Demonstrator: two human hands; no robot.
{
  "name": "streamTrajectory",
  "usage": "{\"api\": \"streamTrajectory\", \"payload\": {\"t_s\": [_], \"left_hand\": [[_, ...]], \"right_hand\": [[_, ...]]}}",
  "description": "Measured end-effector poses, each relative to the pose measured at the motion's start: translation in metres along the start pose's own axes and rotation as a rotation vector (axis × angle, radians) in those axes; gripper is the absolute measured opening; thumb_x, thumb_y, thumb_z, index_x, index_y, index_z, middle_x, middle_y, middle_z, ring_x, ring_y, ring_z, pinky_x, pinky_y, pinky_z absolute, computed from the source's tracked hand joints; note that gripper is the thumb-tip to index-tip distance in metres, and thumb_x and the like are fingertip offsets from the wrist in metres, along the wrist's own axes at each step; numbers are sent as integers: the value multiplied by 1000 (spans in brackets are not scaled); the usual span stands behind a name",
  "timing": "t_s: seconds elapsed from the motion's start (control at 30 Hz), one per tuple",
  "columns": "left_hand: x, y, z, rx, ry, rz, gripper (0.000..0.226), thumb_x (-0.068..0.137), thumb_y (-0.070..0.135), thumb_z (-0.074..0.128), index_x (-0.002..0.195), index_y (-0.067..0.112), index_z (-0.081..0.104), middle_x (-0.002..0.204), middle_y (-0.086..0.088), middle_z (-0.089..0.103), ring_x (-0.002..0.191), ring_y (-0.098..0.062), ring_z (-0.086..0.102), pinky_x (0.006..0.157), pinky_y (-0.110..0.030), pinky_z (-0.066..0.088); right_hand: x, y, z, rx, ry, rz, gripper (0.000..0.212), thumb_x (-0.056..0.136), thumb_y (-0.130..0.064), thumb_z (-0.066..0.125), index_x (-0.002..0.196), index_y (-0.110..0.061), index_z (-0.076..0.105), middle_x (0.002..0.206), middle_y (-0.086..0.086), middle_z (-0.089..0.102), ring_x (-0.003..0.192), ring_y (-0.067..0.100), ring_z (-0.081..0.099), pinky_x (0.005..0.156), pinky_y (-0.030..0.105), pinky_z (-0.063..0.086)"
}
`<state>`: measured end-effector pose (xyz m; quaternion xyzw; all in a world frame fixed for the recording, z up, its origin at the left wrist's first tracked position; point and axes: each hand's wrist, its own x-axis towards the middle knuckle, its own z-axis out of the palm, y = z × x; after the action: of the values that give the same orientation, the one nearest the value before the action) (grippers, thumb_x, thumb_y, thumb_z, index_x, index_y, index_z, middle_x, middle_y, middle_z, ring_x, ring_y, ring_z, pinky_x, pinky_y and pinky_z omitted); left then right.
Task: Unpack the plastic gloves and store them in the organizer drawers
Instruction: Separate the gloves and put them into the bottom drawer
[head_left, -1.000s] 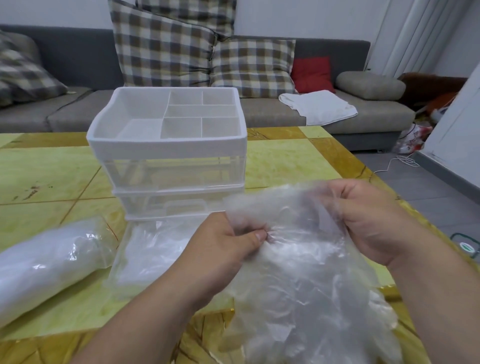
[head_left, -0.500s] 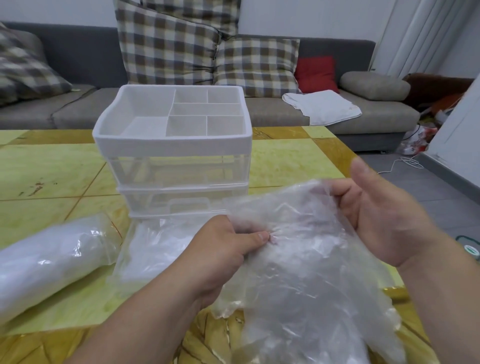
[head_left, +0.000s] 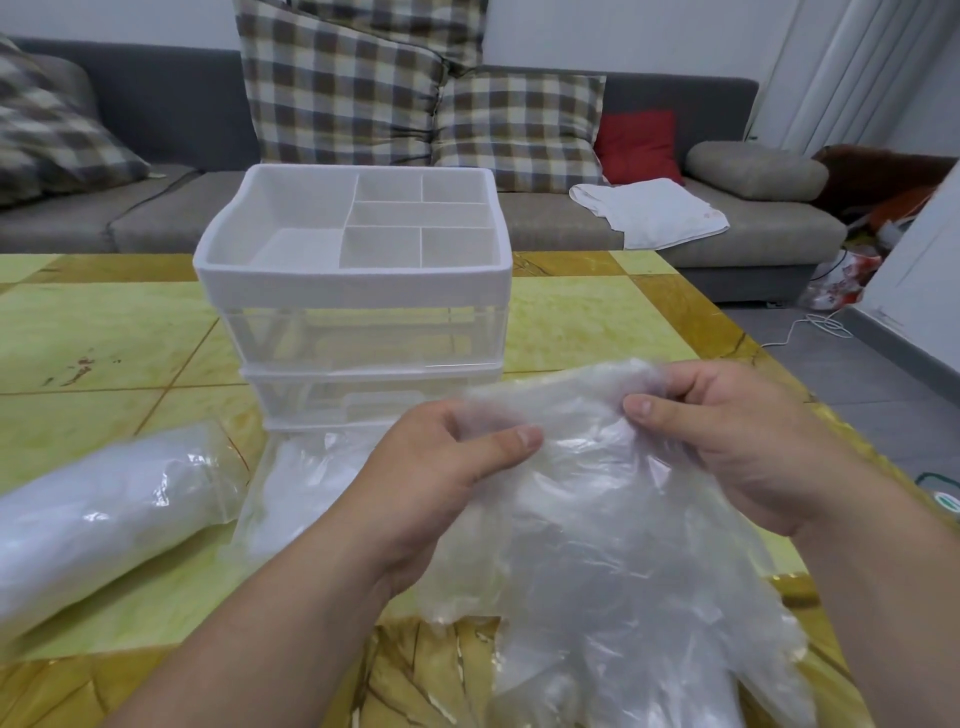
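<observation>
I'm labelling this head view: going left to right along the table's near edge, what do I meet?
From the left: rolled plastic packet, flat plastic packet, left hand, right hand. The loose plastic gloves both hands pinch overlap them, so left out.

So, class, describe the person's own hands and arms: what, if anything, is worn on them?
The left hand and right hand are bare: no gloves, rings or watch show. Both forearms are bare too as far as the frame reaches, with no sleeve in view. The thumbnails are short and unpainted.
</observation>
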<state>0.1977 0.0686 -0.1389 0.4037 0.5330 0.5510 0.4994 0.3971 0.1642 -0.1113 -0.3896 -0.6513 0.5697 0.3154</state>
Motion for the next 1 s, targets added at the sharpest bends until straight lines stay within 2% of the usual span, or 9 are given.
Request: {"api": "streamTrajectory", "payload": {"t_s": [0.17, 0.23, 0.3, 0.4, 0.5, 0.6, 0.7, 0.83, 1.0], "left_hand": [[5, -4, 0, -34, 111, 116, 19, 67, 20, 78, 77, 5, 75, 82, -19, 73, 74, -26, 68, 76, -38, 52], [5, -4, 1, 20, 143, 176, 14, 71, 18, 80, 75, 7, 72, 79, -17, 74, 71, -24, 68, 73, -36, 51], [4, -4, 2, 83, 159, 215, 12, 82, 11, 78, 80, 5, 68, 76, -13, 74, 67, -20, 67, 71, -33, 51], [0, -3, 3, 185, 201, 230, 12, 89, 5, 70, 84, 12, 62, 71, 1, 70, 63, -14, 63, 65, -30, 48], [-1, -2, 1, 264, 263, 228, 30, 90, 7, 69, 94, 34, 56, 83, 1, 64, 65, -15, 60, 62, -34, 51], [-4, 3, 0, 345, 296, 249, 38, 93, 11, 65, 107, 42, 49, 86, 0, 64, 55, -17, 56, 52, -31, 51], [-6, 8, 0, 383, 317, 314, 42, 93, 10, 64, 113, 42, 45, 90, -1, 65, 65, -23, 62, 59, -39, 54], [-3, 10, -7, 505, 345, 336, 47, 89, 13, 70, 117, 41, 45, 97, 12, 59, 67, -9, 60, 57, -18, 46], [1, 25, -31, 508, 286, 247, 53, 85, 10, 75, 123, 36, 49, 99, 3, 60, 59, -18, 63, 54, -32, 53]], "right_hand": [[2, 2, -1, 114, -54, -13, 22, 71, -28, 73, 82, -10, 79, 87, 19, 72, 77, 29, 66, 70, 35, 56], [1, 2, -3, 90, -133, -18, 42, 62, -40, 87, 91, -11, 79, 94, 17, 75, 79, 26, 71, 71, 35, 59], [0, 4, -3, -11, -154, 7, 50, 56, -35, 92, 96, -9, 77, 99, 20, 75, 87, 33, 73, 77, 44, 60], [1, 6, 0, -101, -44, 25, 27, 67, -16, 86, 89, -5, 77, 94, 23, 73, 83, 42, 69, 79, 52, 56], [2, 5, 4, -78, -12, 47, 7, 85, -6, 72, 87, -2, 77, 85, 20, 70, 75, 30, 63, 71, 40, 52], [1, 2, 2, 11, -56, 120, 20, 91, -17, 63, 89, -3, 78, 88, 22, 72, 72, 28, 66, 69, 36, 53], [-1, 0, 1, -47, -117, 137, 17, 83, -22, 69, 88, -8, 79, 92, 20, 75, 74, 26, 68, 65, 31, 48], [0, 1, 2, -25, -62, 152, 25, 87, 2, 65, 69, -10, 78, 75, 14, 73, 60, 20, 68, 52, 28, 54], [0, -5, -4, 40, -64, 86, 22, 89, 3, 60, 77, -4, 78, 77, 18, 73, 60, 21, 67, 54, 26, 56]]}}
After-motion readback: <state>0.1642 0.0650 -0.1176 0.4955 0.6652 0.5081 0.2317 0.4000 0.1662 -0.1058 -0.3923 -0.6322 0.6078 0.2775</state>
